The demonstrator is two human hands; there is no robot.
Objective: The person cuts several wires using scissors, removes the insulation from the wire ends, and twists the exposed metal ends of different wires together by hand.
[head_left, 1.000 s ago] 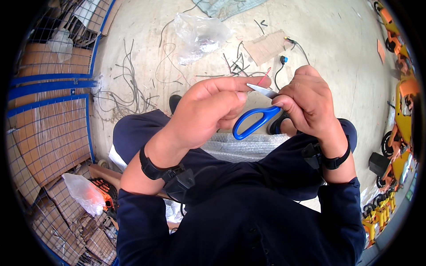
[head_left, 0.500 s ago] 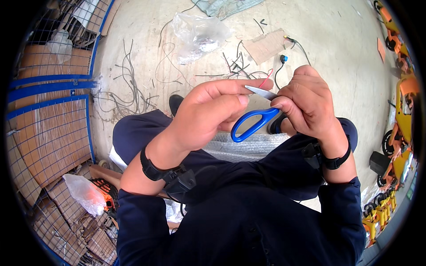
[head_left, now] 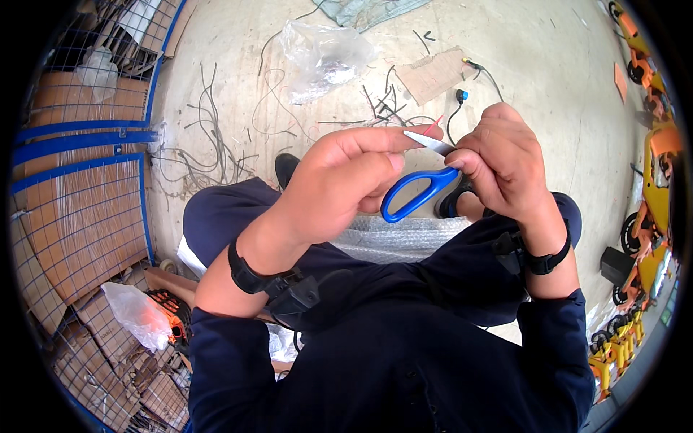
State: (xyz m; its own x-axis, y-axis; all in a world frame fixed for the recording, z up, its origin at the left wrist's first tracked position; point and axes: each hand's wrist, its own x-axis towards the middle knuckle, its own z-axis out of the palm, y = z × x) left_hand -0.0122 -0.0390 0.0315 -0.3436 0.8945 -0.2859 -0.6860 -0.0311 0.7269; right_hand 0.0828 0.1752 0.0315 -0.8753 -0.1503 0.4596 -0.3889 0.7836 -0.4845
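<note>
My left hand [head_left: 346, 177] is closed on a thin red wire [head_left: 436, 125], whose end rises above my extended index finger. My right hand [head_left: 498, 159] grips a pair of scissors [head_left: 432, 189] with a blue handle. The pointed steel blade [head_left: 426, 142] lies across the tip of my left index finger, beside the red wire. Both hands meet above my lap; the part of the wire inside my left fingers is hidden.
Black cut wires [head_left: 388, 105], a clear plastic bag [head_left: 325, 61], a cardboard scrap [head_left: 429, 76] and a blue-tipped connector [head_left: 461, 96] lie on the floor. Blue wire cages [head_left: 146, 206] with cardboard stand left, yellow-orange wheeled items [head_left: 653, 195] right. Bubble wrap [head_left: 390, 237] is between my legs.
The scissors and my right thumb have risen slightly since half a second ago, and the blade tip has shifted a little up along my left finger. Both grips are unchanged.
</note>
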